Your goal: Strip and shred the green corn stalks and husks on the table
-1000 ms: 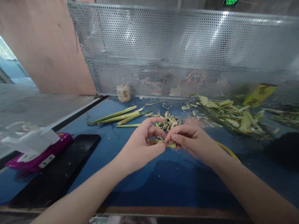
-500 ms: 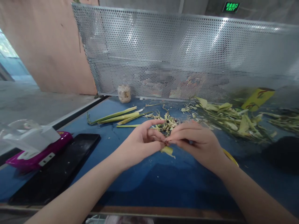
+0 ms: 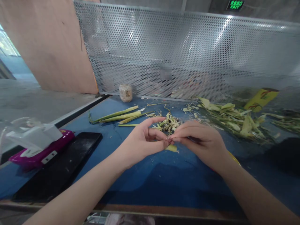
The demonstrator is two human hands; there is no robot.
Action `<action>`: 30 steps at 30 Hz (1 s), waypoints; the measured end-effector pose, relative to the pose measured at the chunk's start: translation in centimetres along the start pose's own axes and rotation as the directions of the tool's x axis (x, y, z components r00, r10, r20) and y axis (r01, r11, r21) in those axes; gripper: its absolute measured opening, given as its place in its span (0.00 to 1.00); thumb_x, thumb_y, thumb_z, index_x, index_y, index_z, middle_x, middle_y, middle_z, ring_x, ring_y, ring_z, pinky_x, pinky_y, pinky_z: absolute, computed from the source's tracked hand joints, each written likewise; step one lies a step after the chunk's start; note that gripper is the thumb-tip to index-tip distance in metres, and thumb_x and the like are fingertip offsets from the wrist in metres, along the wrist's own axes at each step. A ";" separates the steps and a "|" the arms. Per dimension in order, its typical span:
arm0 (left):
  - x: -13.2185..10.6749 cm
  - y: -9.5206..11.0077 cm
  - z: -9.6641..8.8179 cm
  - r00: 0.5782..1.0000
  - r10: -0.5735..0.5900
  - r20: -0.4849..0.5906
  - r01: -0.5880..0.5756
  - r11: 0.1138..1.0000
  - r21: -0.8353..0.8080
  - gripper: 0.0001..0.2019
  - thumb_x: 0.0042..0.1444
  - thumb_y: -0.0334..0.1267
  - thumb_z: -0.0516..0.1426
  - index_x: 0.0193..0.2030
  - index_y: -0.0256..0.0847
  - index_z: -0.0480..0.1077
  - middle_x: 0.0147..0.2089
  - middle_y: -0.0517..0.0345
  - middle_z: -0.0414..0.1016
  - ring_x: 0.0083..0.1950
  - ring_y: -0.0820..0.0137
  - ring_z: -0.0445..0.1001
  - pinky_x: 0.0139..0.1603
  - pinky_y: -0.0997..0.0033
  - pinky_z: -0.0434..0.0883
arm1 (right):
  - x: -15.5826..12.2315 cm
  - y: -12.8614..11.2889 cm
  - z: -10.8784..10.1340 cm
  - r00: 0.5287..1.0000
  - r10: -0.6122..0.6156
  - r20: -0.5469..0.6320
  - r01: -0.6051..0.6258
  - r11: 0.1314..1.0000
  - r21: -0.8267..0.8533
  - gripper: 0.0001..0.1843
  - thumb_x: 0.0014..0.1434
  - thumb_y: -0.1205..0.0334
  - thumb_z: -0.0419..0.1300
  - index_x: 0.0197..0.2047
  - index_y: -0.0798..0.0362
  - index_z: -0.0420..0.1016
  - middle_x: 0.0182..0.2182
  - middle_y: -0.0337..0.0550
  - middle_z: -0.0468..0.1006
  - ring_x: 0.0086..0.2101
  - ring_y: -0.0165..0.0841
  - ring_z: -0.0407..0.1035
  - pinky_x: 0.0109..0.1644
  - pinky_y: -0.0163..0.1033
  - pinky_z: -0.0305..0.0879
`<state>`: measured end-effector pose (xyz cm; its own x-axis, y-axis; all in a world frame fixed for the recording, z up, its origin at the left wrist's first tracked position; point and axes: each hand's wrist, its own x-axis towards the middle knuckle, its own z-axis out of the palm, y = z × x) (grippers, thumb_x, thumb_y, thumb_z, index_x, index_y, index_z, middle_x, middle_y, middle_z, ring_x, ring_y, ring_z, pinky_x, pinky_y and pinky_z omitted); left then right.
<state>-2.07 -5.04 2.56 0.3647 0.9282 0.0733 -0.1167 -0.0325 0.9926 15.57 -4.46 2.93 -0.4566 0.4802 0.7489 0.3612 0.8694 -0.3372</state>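
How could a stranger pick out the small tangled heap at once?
On the blue table, look just beyond the left hand and right hand. There sits a small, pale tangled heap. Its knot of short shreds with dark specks sets it apart from the long stalks to its left.

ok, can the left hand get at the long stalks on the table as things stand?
Probably yes: the long stalks lie just past the left hand, with only a thin stem lying low between. Its fingertips meet those of the right hand, though, so it would likely need to break off first.
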 end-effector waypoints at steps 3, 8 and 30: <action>-0.1 0.0 -0.1 1.000 0.030 -0.006 -0.030 0.999 0.030 0.30 0.41 0.28 0.60 0.53 0.39 0.57 0.25 0.62 0.74 0.28 0.75 0.72 0.32 0.75 0.68 | -0.1 0.0 -0.1 1.000 -0.025 -0.010 0.025 0.999 -0.030 0.08 0.51 0.74 0.57 0.31 0.52 0.74 0.27 0.39 0.76 0.31 0.27 0.70 0.36 0.31 0.67; -0.4 0.2 0.1 0.994 0.101 -0.050 -0.094 0.987 0.132 0.33 0.41 0.30 0.60 0.55 0.42 0.54 0.26 0.60 0.75 0.27 0.72 0.73 0.31 0.73 0.70 | -0.3 0.0 0.0 0.998 -0.060 -0.014 0.058 0.994 -0.091 0.08 0.51 0.73 0.57 0.32 0.52 0.74 0.28 0.40 0.76 0.31 0.27 0.70 0.36 0.32 0.68; -0.9 -0.4 0.6 0.913 0.393 -0.114 -0.294 0.823 0.486 0.25 0.44 0.29 0.55 0.50 0.44 0.54 0.29 0.62 0.72 0.34 0.70 0.74 0.36 0.72 0.70 | -0.9 0.1 -0.4 0.878 -0.406 0.254 0.472 0.647 -0.599 0.10 0.57 0.74 0.49 0.36 0.57 0.71 0.28 0.45 0.75 0.28 0.31 0.66 0.29 0.37 0.63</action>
<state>-1.80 -6.04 2.20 0.1817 0.8765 0.4458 0.2457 -0.4794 0.8425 16.30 -4.87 2.43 -0.7537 0.0987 0.6498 0.5053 0.7193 0.4768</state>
